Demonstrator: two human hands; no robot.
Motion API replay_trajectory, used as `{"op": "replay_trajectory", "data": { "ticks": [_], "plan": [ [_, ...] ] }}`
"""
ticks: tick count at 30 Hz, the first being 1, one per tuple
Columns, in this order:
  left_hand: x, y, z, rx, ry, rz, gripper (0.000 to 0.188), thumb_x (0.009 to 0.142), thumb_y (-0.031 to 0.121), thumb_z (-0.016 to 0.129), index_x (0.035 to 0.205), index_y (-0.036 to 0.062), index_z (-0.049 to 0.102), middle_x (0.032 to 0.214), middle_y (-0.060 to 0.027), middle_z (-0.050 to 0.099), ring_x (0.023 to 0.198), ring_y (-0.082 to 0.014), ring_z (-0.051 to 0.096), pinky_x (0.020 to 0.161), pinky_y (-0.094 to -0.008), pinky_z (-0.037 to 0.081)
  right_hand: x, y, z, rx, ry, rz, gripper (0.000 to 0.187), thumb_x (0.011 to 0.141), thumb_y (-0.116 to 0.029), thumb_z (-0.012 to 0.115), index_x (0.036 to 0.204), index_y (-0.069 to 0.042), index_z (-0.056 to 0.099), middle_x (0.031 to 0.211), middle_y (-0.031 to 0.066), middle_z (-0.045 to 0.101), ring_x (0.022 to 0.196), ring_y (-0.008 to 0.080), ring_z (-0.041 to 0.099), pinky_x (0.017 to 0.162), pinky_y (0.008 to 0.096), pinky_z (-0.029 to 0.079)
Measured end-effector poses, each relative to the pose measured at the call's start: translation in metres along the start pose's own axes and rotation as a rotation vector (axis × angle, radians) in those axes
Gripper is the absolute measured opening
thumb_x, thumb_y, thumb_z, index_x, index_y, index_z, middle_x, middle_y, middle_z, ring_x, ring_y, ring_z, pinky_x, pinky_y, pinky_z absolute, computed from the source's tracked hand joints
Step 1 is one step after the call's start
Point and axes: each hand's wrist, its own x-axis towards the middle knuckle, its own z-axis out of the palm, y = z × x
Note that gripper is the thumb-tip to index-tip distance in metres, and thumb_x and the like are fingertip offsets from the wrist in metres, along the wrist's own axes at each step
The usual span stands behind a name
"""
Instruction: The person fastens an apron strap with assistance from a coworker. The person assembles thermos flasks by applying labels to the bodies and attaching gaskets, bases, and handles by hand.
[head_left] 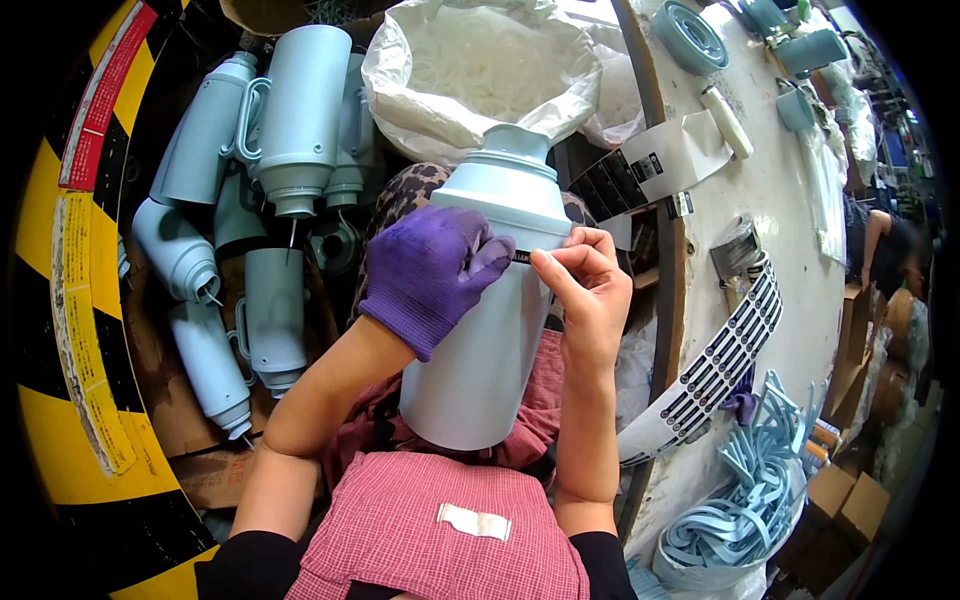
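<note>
Left hand (435, 265), gloved in purple, is curled over, its thumb pressed to the bent forefinger; the bare right hand (590, 285) faces it just beside, thumb and forefinger pinched, the other fingers folded loosely.

Largest of the things around them is the pale surface (765, 170) running down the right side, its brown edge scuffed. Beyond the hands sits a white sack (410, 100), its mouth open and whitish, translucent material inside. A pink checked apron (440, 560) covers the person's front, with black sleeves at either side. Left of the lap, other flasks (305, 100), mostly light blue with some darker, lie heaped at various angles, several with handles.

The light blue flask (465, 350) being worked on rests in the lap, between the forearms, its neck pointing away from the person and its base near the apron. Light blue straps (745, 490) lie bundled in a white container at lower right. A curved sheet of labels (690, 390) overhangs the surface's near edge.

Smallest is a narrow black label (521, 257), held between both hands' fingertips against the flask, just below its shoulder.
</note>
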Motion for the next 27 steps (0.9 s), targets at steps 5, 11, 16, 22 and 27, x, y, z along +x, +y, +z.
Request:
{"op": "replay_trajectory", "data": {
  "ticks": [5,11,16,22,27],
  "plan": [
    [0.000,0.002,-0.002,0.066,-0.013,0.022,0.032,0.087,0.036,0.070,0.072,0.0099,0.061,0.071,-0.0079,0.063,0.068,-0.0289,0.063,0.060,-0.0412,0.050,0.001,-0.003,0.000,-0.104,-0.007,-0.041,0.019,0.076,-0.011,0.084,0.077,0.003,0.071,0.093,0.0023,0.052,0.092,0.0133,0.052,0.088,0.0266,0.040],
    [0.003,-0.001,-0.012,0.226,-0.073,0.021,0.033,0.088,0.041,0.068,0.075,0.0112,0.065,0.073,-0.0098,0.065,0.071,-0.0299,0.065,0.060,-0.0419,0.051,0.003,-0.007,0.004,-0.187,-0.030,-0.067,0.019,0.076,-0.011,0.084,0.079,0.001,0.069,0.094,0.0016,0.051,0.089,0.0117,0.051,0.085,0.0246,0.041],
    [-0.023,-0.073,-0.018,0.178,-0.248,-0.321,0.046,0.095,0.049,0.062,0.083,0.0048,0.066,0.080,-0.0137,0.066,0.075,-0.0329,0.064,0.067,-0.0423,0.050,0.010,0.017,-0.001,0.207,-0.094,0.089,0.033,0.080,-0.007,0.083,0.099,-0.007,0.055,0.103,-0.0026,0.049,0.086,0.0058,0.051,0.081,0.0191,0.042],
    [-0.026,-0.044,0.023,-0.225,0.064,-0.030,0.089,0.092,0.054,0.064,0.152,-0.0021,0.030,0.151,-0.0286,0.035,0.141,-0.0421,0.036,0.116,-0.0447,0.030,-0.003,0.015,0.018,0.009,-0.053,-0.032,0.063,0.083,-0.020,0.080,0.138,-0.005,0.053,0.140,0.0125,0.050,0.134,0.0252,0.044,0.114,0.0373,0.033],
    [-0.024,-0.083,0.043,-0.763,-0.069,-0.059,0.048,0.109,0.024,0.035,0.148,-0.0010,0.041,0.148,-0.0195,0.048,0.138,-0.0300,0.044,0.118,-0.0390,0.031,-0.029,0.038,-0.053,0.261,-0.112,0.112,0.055,0.094,-0.008,0.065,0.146,-0.003,0.049,0.148,0.0099,0.051,0.137,0.0210,0.046,0.112,0.0332,0.036]
  ]
}}
